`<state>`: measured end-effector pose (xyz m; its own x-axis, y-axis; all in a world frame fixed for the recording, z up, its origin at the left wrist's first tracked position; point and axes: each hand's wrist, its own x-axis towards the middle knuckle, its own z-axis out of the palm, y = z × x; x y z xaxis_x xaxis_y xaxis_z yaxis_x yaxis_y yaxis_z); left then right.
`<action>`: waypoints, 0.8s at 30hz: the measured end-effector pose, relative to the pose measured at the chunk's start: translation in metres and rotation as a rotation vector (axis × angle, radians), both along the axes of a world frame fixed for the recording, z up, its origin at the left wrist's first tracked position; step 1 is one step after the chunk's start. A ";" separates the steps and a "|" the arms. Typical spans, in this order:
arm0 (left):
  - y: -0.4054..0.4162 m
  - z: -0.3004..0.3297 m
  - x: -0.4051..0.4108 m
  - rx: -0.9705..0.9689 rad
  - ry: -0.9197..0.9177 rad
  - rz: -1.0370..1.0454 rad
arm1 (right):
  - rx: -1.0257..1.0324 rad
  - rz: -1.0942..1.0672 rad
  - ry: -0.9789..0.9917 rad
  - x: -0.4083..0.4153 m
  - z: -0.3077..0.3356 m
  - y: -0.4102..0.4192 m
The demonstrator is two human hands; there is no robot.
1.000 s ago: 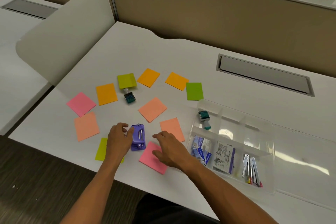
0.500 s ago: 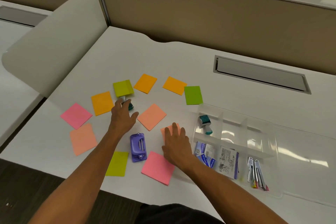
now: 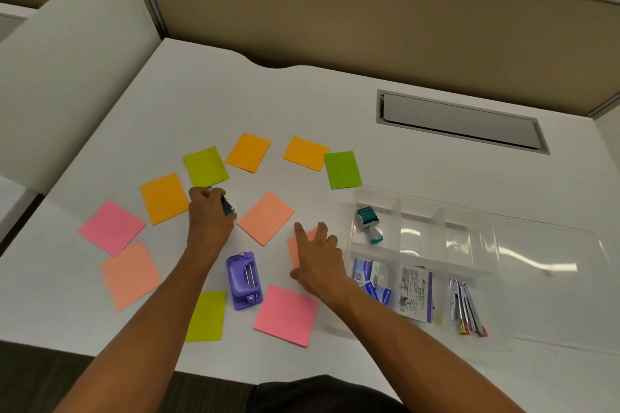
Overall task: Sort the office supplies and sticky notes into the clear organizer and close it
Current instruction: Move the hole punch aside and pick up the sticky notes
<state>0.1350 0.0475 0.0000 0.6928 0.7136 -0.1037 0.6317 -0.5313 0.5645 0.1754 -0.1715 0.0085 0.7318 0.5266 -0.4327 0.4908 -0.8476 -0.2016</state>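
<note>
Your left hand point(image 3: 209, 216) had its fingers curled around a small teal stamp point(image 3: 226, 205) toward the left half of the desk point(image 3: 302, 100), just below the folded yellow-green sticky note point(image 3: 205, 166) and beside the orange note point(image 3: 163, 198); only the stamp's teal end showed past your knuckles. Your right hand point(image 3: 318, 261) lay flat with its fingers spread wide, pressing on a peach sticky note point(image 3: 297, 245) close to the near edge, just left of the clear organizer point(image 3: 496, 339).

The organizer sat open at the desk's near right corner, its lid point(image 3: 550, 255) folded out flat to the right. A second teal stamp point(image 3: 368, 224) lay tilted in the far left compartment. In the near row, blue staple boxes point(image 3: 372, 282) filled the left compartment, a white printed packet point(image 3: 414, 295) the next one, and several metal staple removers point(image 3: 466, 308) the right one.

A purple hole punch point(image 3: 244, 280) rested on the desk between your forearms, near the front edge. Around it lay loose notes: a pink one point(image 3: 286, 314) at the front edge, a yellow-green one point(image 3: 206, 316) to its left, a peach one point(image 3: 130, 275) and a pink one point(image 3: 111, 227) toward the left edge, another peach one point(image 3: 265, 217) in the middle, 2 orange ones point(image 3: 248, 152) point(image 3: 306, 153) and a green one point(image 3: 342, 169) farther back.
</note>
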 end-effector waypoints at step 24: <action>-0.087 0.064 0.025 -0.214 -0.369 -0.230 | 0.311 -0.078 -0.003 -0.001 0.049 -0.032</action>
<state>0.1600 -0.0398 0.0640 0.8484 0.5269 0.0511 0.2485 -0.4816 0.8405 0.1739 -0.2035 0.0573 0.7761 0.5753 -0.2581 0.4274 -0.7809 -0.4555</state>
